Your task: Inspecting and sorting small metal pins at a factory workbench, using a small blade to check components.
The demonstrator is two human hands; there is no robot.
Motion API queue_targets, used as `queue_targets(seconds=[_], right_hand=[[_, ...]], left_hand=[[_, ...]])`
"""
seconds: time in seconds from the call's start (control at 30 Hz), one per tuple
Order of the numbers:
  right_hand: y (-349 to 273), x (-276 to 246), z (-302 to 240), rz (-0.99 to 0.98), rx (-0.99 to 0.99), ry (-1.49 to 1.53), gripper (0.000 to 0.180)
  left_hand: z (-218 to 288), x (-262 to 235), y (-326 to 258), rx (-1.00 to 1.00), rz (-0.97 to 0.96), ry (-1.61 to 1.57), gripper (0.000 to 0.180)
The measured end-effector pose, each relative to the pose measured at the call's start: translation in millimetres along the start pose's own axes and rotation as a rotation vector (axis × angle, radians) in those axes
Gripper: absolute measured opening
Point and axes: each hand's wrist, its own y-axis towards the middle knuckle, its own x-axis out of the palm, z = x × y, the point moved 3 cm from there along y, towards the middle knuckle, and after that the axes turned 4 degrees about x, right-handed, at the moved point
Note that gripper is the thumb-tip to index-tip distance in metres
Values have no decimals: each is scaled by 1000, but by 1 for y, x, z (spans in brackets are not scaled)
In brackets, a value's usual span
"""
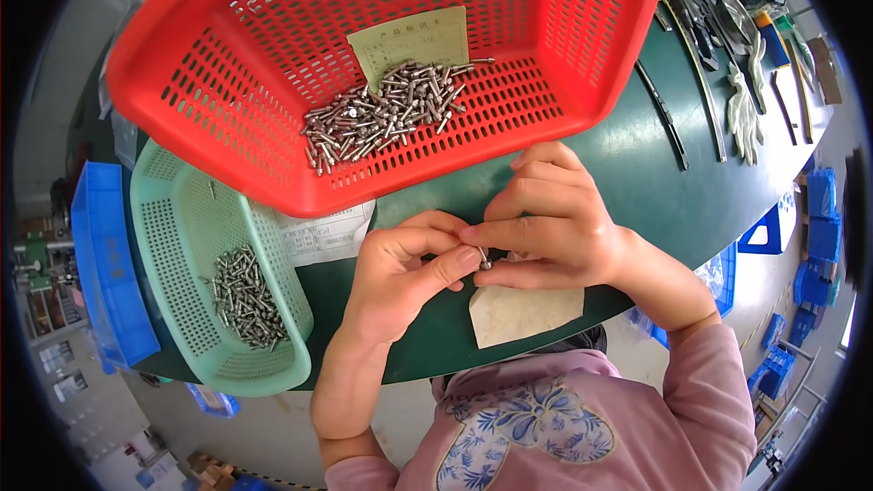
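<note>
A blue bin (114, 273) sits left of the bench (655, 173) (dark green), with white gloves (746, 114) lying top right

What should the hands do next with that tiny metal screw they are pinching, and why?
Probably drop it into the green basket on the left. Both hands, left hand and right hand, pinch one small screw over the green table. The red basket holds one pile of screws and the green basket another, so this one likely joins the green one, though I cannot be sure.
</note>
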Motion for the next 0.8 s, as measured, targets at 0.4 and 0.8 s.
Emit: queue_targets(seconds=[0.4,0.8], right_hand=[[1,6,2,-32,41,61,33],[1,1,4,40,64,89,34]], left_hand=[[0,4,0,-72,-10,-80,12],[3,5,-1,-14,9,-122,18]])
